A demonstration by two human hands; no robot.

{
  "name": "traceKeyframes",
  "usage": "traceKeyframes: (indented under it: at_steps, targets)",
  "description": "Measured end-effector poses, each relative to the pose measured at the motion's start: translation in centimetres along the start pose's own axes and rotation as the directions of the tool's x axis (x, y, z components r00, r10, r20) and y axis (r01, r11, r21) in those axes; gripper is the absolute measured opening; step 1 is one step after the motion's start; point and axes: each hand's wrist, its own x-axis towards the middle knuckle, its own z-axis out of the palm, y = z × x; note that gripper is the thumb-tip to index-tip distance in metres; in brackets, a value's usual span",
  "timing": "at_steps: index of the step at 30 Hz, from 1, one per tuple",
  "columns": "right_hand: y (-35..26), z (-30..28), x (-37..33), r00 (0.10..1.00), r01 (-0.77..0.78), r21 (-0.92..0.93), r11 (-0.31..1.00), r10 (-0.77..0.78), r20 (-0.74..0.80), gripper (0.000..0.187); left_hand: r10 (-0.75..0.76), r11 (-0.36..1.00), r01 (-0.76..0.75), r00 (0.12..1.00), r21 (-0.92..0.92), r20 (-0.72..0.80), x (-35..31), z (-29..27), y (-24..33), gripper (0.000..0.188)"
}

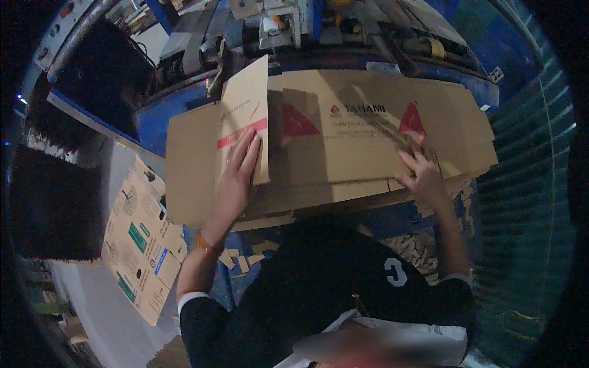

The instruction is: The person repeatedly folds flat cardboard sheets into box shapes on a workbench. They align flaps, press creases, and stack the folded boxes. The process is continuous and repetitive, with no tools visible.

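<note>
A flat brown cardboard box blank (362,162) with dark print and red triangles lies across in front of me, on what looks like more cardboard. At its left part, a panel with a red band (245,98) stands folded up. My left hand (241,164) rests on that panel, its fingers stretched out and nearly flat. On the right, my right hand (423,175) touches the blank beside a red triangle, with fingers apart and slightly bent. Its fingertips partly cover the slot lines there.
Behind the cardboard runs a blue machine (184,92) with rollers and belts. Cardboard scraps (248,260) litter the blue surface near my body. Another printed cardboard sheet (144,239) lies lower left. A ribbed green sheet (521,202) hangs at the right.
</note>
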Motion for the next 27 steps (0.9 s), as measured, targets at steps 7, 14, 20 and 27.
traceKeyframes:
  at_steps: [7,14,20,27]
  targets:
    - [4.0,0.7,14.9,0.971,0.161,-0.201,0.966,-0.192,-0.146,0.059,0.120,0.993,-0.112,0.956,0.045,-0.268,10.1,3.9,-9.3,0.064]
    - [6.1,1.1,21.9,0.878,-0.070,-0.242,0.968,-0.055,-0.476,0.046,0.024,0.994,0.012,0.948,0.111,-0.317,14.2,2.6,-8.5,0.079]
    - [23.2,-5.2,7.5,0.507,-0.767,0.000,0.641,0.606,-0.613,0.033,-0.465,0.698,0.598,0.797,0.393,-0.386,-7.2,-4.1,-12.7,0.048]
    - [36.1,-6.1,-4.3,0.444,-0.895,-0.049,0.444,0.870,-0.216,0.043,-0.914,0.385,0.898,0.403,-0.213,0.047,-15.8,-6.5,-12.9,0.047]
